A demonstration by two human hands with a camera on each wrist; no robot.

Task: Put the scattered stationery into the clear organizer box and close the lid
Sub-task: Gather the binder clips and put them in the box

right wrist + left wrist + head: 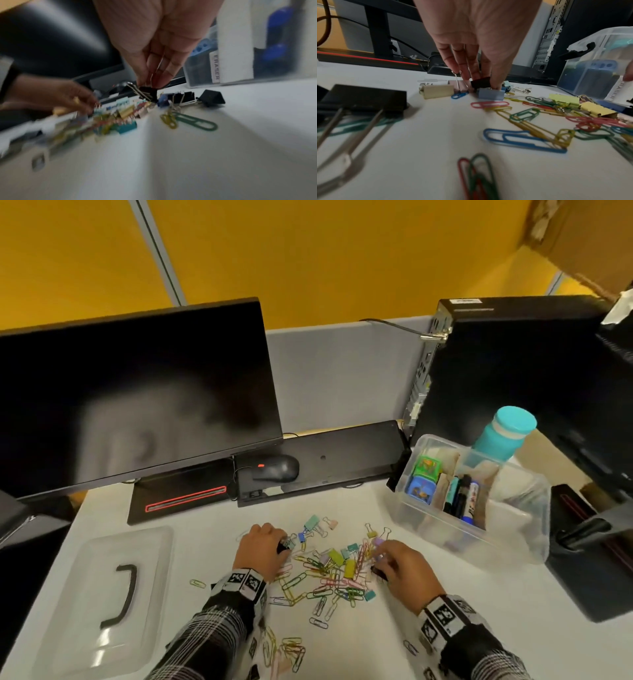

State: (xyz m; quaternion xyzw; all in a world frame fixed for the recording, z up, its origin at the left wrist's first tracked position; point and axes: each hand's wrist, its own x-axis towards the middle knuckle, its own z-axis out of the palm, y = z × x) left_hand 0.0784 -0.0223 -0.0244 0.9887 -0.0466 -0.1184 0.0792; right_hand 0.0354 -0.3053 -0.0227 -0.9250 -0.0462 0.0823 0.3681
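The left hand (pixel 262 549) is down at the 10 o'clock edge of the clip pile (pixel 329 573), its fingers narrowed in a pinch on a small black clip (pixel 480 82); a blue clip (pixel 490 94) lies just in front of the thumb and a beige clip (pixel 437 91) just beside it at 9 o'clock. The right hand (pixel 406 571) is at the pile's 3 o'clock edge, fingertips drawn together around a black binder clip (pixel 148 92) by its wire handles, the clip tilted. Two more black clips (pixel 212 98) lie on the desk (pixel 376 628) just right of it, with a green paperclip (pixel 197 122) nearer the wrist. The right wrist view is badly blurred on its left side.

The box (pixel 534 511) stands open at 2 o'clock from the pile, well apart from both hands, with markers (pixel 464 498) upright in a middle compartment and two small colourful cubes (pixel 423 477) in the left one. A teal bottle (pixel 503 433) stands right behind it. The lid (pixel 102 594) lies flat at 9 o'clock, well left of the left hand. Behind the pile, at 12 o'clock, are a mouse (pixel 277 469) on a black keyboard (pixel 342 453), a dark monitor (pixel 137 395) and a computer tower (pixel 513 364).
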